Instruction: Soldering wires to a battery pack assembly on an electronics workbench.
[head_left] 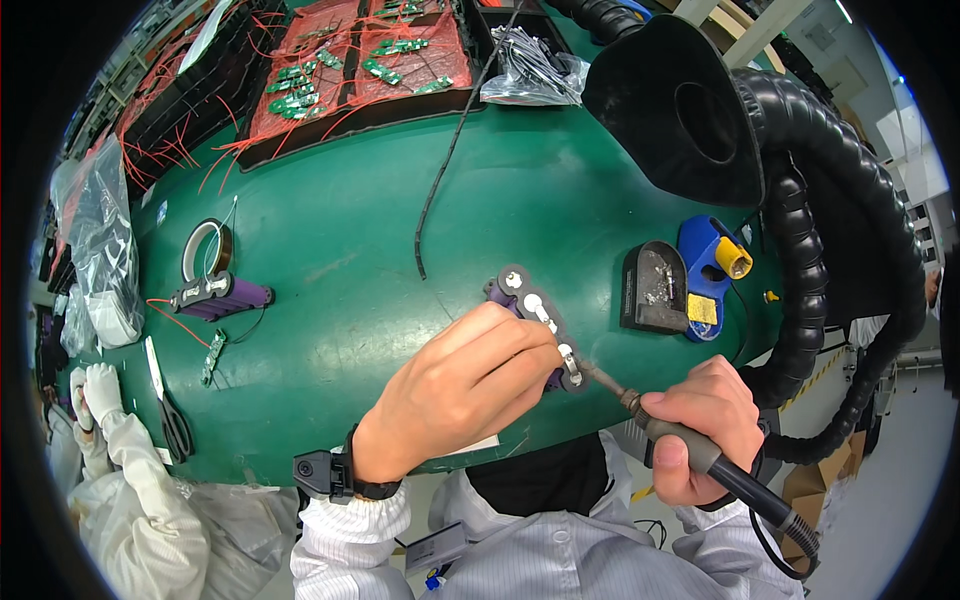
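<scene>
A purple battery pack [512, 281] with a dark top plate and bright metal tabs stands near the front edge of the green table. My left hand [465, 385] curls over it, its fingers closed against the pack's near side and its thumb hidden. In my right hand [708, 425] is a soldering iron [690, 447], gripped by its handle. The iron's tip [600, 374] meets or nearly meets the end tab of the pack closest to me. Whether my left fingers also pinch something small, I cannot see.
To the right stand a black solder-scrap holder [655, 288] and a blue iron stand [703, 250], below a black fume hood [670, 110]. On the left lie another purple pack [225, 296], a tape roll [207, 250] and scissors [170, 405]. Trays of circuit boards [345, 125] line the back.
</scene>
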